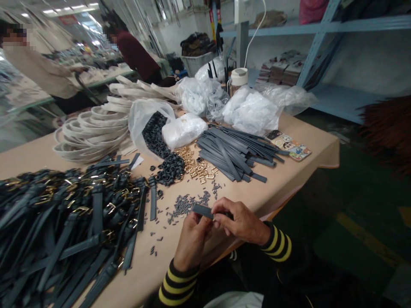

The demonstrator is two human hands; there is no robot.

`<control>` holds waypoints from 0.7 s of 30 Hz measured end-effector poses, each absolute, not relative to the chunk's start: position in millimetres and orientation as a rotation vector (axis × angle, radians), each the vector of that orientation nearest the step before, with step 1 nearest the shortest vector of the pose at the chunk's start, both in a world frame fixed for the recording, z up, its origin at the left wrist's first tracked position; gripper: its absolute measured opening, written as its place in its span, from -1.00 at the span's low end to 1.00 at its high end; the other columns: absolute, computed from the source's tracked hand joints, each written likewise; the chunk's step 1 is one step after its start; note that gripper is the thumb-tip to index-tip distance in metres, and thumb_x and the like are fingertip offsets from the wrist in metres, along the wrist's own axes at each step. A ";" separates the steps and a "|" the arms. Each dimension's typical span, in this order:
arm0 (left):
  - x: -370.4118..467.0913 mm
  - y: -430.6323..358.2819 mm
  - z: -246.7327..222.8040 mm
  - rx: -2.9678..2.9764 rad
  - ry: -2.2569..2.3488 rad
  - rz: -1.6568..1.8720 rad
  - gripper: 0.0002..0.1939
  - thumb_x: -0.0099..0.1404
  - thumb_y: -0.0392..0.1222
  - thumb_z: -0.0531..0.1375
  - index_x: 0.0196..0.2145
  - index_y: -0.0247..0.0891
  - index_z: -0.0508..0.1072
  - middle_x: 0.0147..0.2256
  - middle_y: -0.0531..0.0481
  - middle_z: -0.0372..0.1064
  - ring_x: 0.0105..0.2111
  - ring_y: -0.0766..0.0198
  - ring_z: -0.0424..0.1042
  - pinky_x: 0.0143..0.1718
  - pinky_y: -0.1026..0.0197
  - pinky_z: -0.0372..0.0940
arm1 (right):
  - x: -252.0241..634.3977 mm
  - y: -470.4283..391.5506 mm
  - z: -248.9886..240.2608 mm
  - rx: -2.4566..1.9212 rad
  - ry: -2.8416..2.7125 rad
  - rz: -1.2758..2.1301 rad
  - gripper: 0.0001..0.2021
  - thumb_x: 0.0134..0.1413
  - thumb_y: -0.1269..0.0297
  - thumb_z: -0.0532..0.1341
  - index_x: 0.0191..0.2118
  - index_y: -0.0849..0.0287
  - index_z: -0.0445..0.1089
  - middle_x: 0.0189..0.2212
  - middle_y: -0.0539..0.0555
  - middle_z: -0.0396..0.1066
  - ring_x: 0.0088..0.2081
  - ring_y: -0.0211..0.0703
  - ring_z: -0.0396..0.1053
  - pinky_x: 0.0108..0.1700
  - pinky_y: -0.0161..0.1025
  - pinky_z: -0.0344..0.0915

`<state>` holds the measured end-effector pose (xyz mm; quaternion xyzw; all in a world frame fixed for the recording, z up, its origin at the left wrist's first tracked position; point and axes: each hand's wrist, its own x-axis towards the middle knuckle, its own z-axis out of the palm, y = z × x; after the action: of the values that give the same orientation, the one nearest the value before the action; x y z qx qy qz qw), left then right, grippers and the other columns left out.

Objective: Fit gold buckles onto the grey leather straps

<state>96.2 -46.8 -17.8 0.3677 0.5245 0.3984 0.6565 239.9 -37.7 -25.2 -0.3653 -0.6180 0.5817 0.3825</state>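
Note:
My left hand (192, 241) and my right hand (239, 220) meet over the near edge of the tan table (308, 158). Both pinch a short dark grey strap piece (202, 210); a small metal part seems to sit at its right end, under my right fingers. Just beyond the hands lie small dark grey pins (186, 204), scattered. Gold buckles (195, 164) and dark rings (168, 167) lie further back. A big pile of dark straps with gold buckles (64, 222) fills the table to my left.
A stack of plain dark strips (234, 152) lies right of the buckles. White plastic bags (250, 109), coiled pale belts (96, 130) and a phone case (292, 145) sit further back. Two people stand at the far left. Blue shelving (321, 30) runs behind.

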 end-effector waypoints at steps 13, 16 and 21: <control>78.5 -53.1 -24.1 0.940 1.310 0.865 -0.68 0.08 0.00 0.18 -0.54 -0.31 0.23 -0.66 0.21 -0.01 -0.68 0.52 -0.05 -0.68 0.41 -0.11 | 239.6 -33.2 -25.4 -1.032 -1.706 1.453 -0.94 0.05 0.38 0.09 -0.39 0.20 0.28 -0.53 -0.07 0.29 -0.56 -0.36 0.31 -0.41 -0.38 0.23; 82.0 -54.6 -27.4 1.020 1.387 0.900 -0.71 0.11 -0.01 0.16 -0.54 -0.29 0.23 -0.66 0.20 0.01 -0.67 0.50 -0.02 -0.66 0.40 -0.07 | 237.4 -31.9 -23.7 -1.077 -1.712 1.453 -0.95 0.03 0.38 0.09 -0.40 0.20 0.27 -0.54 -0.07 0.29 -0.55 -0.34 0.30 -0.41 -0.38 0.22; 91.9 -67.9 -20.3 1.131 1.561 0.971 -0.75 0.10 -0.04 0.15 -0.55 -0.28 0.32 -0.63 0.09 0.17 -0.59 0.36 0.14 -0.57 0.32 0.09 | 236.4 -35.8 -25.2 -1.184 -1.847 1.345 -0.94 -0.01 0.37 0.09 -0.46 0.17 0.26 -0.58 -0.06 0.27 -0.49 -0.28 0.27 -0.42 -0.37 0.18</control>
<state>91.9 -67.9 -20.3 0.4618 0.6378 0.3965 0.4720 236.4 -35.8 -25.2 -0.4417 -0.6891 0.5015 0.2803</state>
